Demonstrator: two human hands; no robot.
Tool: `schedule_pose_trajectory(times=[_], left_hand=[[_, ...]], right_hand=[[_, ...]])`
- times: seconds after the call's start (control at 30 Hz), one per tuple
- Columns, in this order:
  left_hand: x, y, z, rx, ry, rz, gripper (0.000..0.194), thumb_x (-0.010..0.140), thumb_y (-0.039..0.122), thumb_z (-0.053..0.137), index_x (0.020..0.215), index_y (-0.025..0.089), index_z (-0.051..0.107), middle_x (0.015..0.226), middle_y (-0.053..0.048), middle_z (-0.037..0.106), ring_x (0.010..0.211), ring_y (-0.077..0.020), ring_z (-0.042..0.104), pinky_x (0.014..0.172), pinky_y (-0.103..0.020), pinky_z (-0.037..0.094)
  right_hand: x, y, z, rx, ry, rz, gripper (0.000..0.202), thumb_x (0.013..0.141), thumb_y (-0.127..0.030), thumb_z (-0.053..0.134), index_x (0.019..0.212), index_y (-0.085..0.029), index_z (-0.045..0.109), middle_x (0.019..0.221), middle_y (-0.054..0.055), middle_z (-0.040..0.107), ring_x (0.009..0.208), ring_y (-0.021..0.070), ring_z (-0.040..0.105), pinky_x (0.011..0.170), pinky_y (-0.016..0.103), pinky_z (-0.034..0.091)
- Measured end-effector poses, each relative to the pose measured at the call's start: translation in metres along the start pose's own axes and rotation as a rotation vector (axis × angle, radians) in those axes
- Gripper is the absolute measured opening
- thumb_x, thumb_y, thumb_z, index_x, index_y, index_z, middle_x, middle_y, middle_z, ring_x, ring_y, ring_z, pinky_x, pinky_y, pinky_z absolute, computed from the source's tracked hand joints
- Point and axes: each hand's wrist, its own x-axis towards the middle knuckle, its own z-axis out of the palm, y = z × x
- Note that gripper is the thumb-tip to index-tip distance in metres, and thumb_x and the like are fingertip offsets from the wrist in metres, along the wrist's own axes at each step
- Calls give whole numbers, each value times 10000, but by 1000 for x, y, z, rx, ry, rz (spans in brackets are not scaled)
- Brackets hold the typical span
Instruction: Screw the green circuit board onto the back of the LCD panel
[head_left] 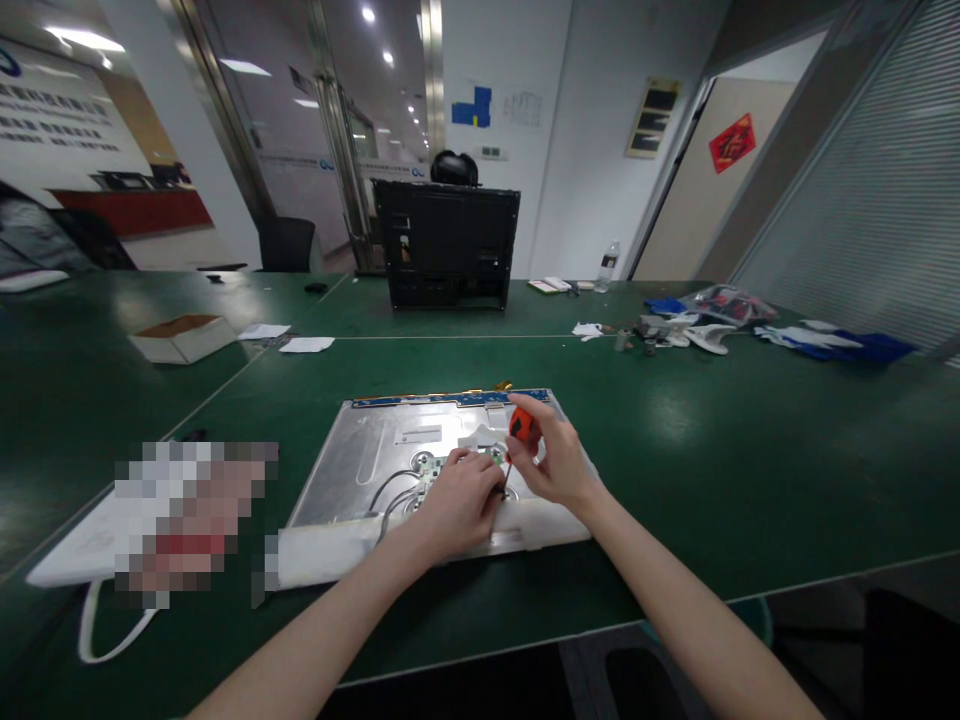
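Note:
My right hand (553, 455) grips a screwdriver (520, 424) by its orange and black handle. The shaft points down to the lower right part of a silver display panel (390, 425), which lies flat in front of me. Close to the screwdriver tip, my left hand (466, 492) rests on the panel with its fingers bent and pressed together. Whatever those fingertips touch is hidden. Partly beneath that hand is a green circuit board (433, 466) with grey cables (394, 490) running off to the left. A blue circuit strip (480, 398) runs along the panel's far edge.
On the left lie a white bag (82, 535) with a handle, partly pixelated, and an open cardboard box (187, 337). A black monitor housing (450, 245) stands upright at the back. Gloves (709, 337), a plastic bag (727, 300) and a water bottle (607, 266) are farther right.

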Motion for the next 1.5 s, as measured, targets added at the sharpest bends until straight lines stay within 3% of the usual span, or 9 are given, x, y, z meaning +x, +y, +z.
schedule_pose_trajectory(times=[0.13, 0.5, 0.6, 0.77, 1.1, 1.2, 1.37, 1.5], left_hand=[[0, 1, -1, 0, -6, 0, 121, 780, 156, 491, 849, 192, 584, 872, -55, 611, 862, -221, 551, 903, -405, 341], [0, 0, -1, -25, -7, 5, 112, 779, 156, 498, 852, 189, 576, 897, -60, 619, 893, -229, 556, 905, -403, 345], [-1, 0, 0, -25, 2, 7, 121, 783, 156, 495, 866, 189, 576, 901, -61, 617, 892, -228, 557, 902, -405, 346], [-1, 0, 1, -23, 12, 19, 171, 779, 143, 491, 918, 192, 579, 924, -64, 617, 913, -231, 556, 901, -401, 348], [-2, 0, 3, -32, 21, 16, 195, 789, 140, 481, 948, 198, 577, 972, -67, 621, 942, -234, 555, 914, -406, 343], [-2, 0, 4, -34, 24, 10, 189, 789, 139, 481, 942, 198, 575, 977, -70, 619, 948, -237, 554, 911, -408, 345], [-1, 0, 1, -30, 17, 19, 181, 788, 136, 478, 926, 198, 576, 944, -63, 617, 919, -231, 558, 913, -408, 344], [-1, 0, 0, -27, 7, 19, 193, 783, 130, 479, 933, 198, 580, 934, -64, 617, 917, -232, 558, 911, -408, 343]], right_hand=[[1, -3, -3, 40, -11, -23, 508, 823, -172, 454, 1318, -221, 347, 775, -12, 559, 545, 105, 486, 517, 239, 415], [-1, 0, 4, -67, 76, -17, 432, 830, -239, 570, 1233, -238, 414, 674, -51, 543, 482, 87, 455, 500, 215, 400], [0, -2, 2, -37, 38, -27, 449, 834, -239, 558, 1254, -228, 400, 684, -42, 538, 496, 99, 455, 502, 227, 403], [-2, -5, 1, 84, -48, -43, 533, 834, -152, 449, 1347, -214, 320, 875, 38, 595, 636, 138, 534, 597, 287, 460], [-3, -2, 11, -32, 70, -59, 454, 837, -247, 578, 1250, -255, 390, 741, -37, 556, 492, 82, 428, 484, 215, 384], [-3, -2, 9, -44, 49, -51, 452, 838, -276, 580, 1250, -253, 394, 714, -45, 536, 495, 85, 435, 489, 217, 385], [-4, -4, 3, 62, -52, -52, 527, 848, -195, 471, 1352, -222, 321, 791, 1, 555, 596, 123, 506, 541, 258, 436], [-3, -4, 2, 48, -51, -42, 535, 842, -167, 446, 1359, -216, 320, 821, 15, 574, 600, 127, 512, 553, 271, 443]])
